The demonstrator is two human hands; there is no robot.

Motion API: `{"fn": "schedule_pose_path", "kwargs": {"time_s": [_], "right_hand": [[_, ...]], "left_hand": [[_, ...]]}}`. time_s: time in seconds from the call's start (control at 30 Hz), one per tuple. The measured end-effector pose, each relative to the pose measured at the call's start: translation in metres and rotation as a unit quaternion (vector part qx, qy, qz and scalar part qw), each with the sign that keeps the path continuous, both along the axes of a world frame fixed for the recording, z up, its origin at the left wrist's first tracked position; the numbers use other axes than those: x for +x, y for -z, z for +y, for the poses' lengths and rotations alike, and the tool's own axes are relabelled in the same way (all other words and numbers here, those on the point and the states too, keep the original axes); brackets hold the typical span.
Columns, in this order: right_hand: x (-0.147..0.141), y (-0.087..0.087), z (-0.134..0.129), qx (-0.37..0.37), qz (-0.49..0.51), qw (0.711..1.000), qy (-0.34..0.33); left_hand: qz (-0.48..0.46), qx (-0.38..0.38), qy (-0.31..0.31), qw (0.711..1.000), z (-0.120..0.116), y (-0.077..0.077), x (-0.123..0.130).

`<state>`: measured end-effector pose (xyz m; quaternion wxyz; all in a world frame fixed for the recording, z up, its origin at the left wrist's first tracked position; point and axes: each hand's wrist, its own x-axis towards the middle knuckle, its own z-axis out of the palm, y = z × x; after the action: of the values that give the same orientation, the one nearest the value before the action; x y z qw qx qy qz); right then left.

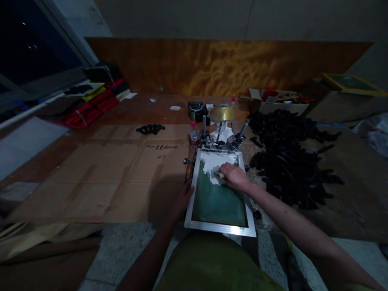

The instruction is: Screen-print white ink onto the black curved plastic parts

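Observation:
A metal-framed screen [222, 202] with a green mesh lies in front of me, clamped at its far end to a metal fixture [221, 143]. White ink [210, 163] covers the far part of the mesh. My right hand [233, 176] is closed over the mesh at the ink's edge, around a small light-coloured tool that is mostly hidden. At the frame's left side is my left hand [184, 196], dark and partly hidden; its grip is unclear.
Cardboard [121, 173] covers the left, with black curved pieces [150, 129] on it. A bottle [195, 135] and black bucket [196, 111] stand behind. A heap of black pieces [291, 161] and an open box [281, 106] are right.

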<state>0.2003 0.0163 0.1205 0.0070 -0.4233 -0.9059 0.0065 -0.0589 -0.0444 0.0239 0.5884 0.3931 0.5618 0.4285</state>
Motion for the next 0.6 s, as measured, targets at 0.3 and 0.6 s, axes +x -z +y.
{"fn": "schedule_pose_path", "kwargs": {"time_s": [0.3, 0.6], "right_hand": [[0.005, 0.007, -0.002, -0.007, 0.063, 0.998, 0.010], [0.034, -0.053, 0.088, 0.093, 0.107, 0.954, 0.265]], "left_hand": [[-0.001, -0.012, 0.000, 1.000, -0.001, -0.021, 0.002], [0.086, 0.072, 0.005, 0.994, 0.019, -0.096, -0.019]]}}
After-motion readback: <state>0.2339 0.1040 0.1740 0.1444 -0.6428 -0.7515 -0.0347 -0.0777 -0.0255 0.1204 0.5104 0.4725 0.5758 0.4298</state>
